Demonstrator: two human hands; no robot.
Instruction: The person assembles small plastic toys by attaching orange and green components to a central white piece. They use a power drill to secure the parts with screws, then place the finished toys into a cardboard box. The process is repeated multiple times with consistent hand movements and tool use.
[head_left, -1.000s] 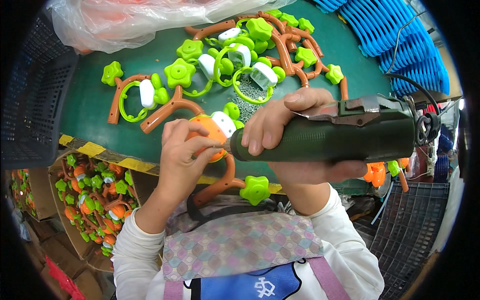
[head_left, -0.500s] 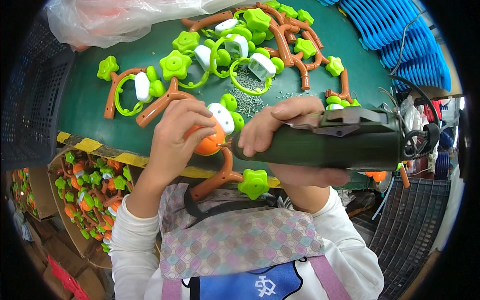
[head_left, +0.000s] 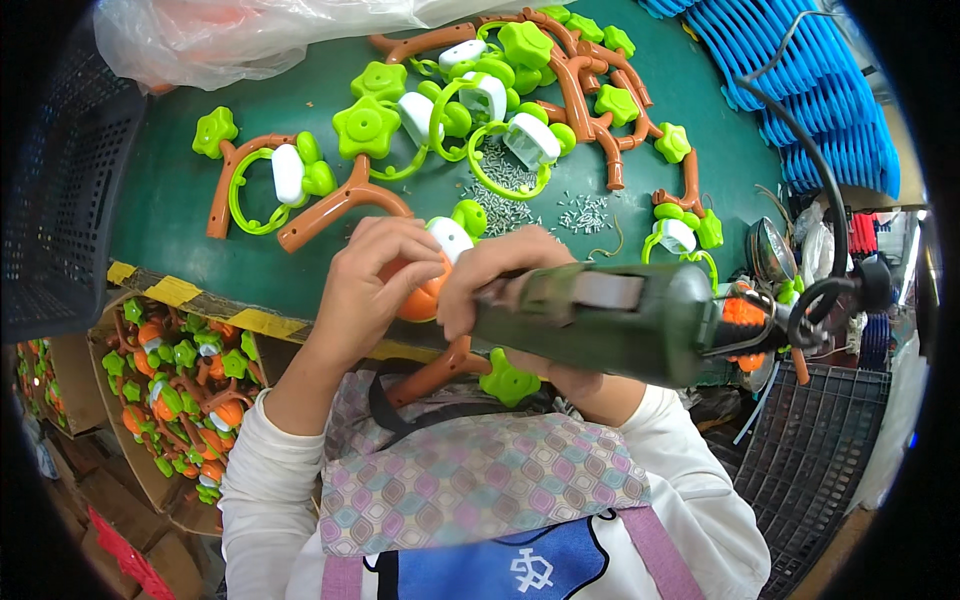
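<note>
My left hand point(head_left: 372, 285) has its fingers curled at the orange round part of a toy point(head_left: 425, 302); the fingertips look pinched, but anything small between them is hidden. That toy also has a white-and-green piece point(head_left: 452, 238), a brown forked branch point(head_left: 435, 374) and a green flower-shaped knob point(head_left: 509, 377) near my lap. My right hand point(head_left: 490, 275) is wrapped round a dark green power screwdriver point(head_left: 625, 325), lying almost level and blurred by motion. Its front end points toward the toy, its tip hidden behind my right fingers.
A pile of small metal screws point(head_left: 505, 190) lies on the green table point(head_left: 180, 150). Brown branches point(head_left: 345, 208) and green rings point(head_left: 480, 170) lie beyond my hands. Blue hangers point(head_left: 770, 60) are stacked far right. A box of finished-looking toys point(head_left: 185, 390) stands lower left, a dark crate point(head_left: 60, 200) above it.
The screwdriver has swung, its rear end coming nearer and to the left. My right hand has shifted left toward my left hand, which remains at the toy's orange part.
</note>
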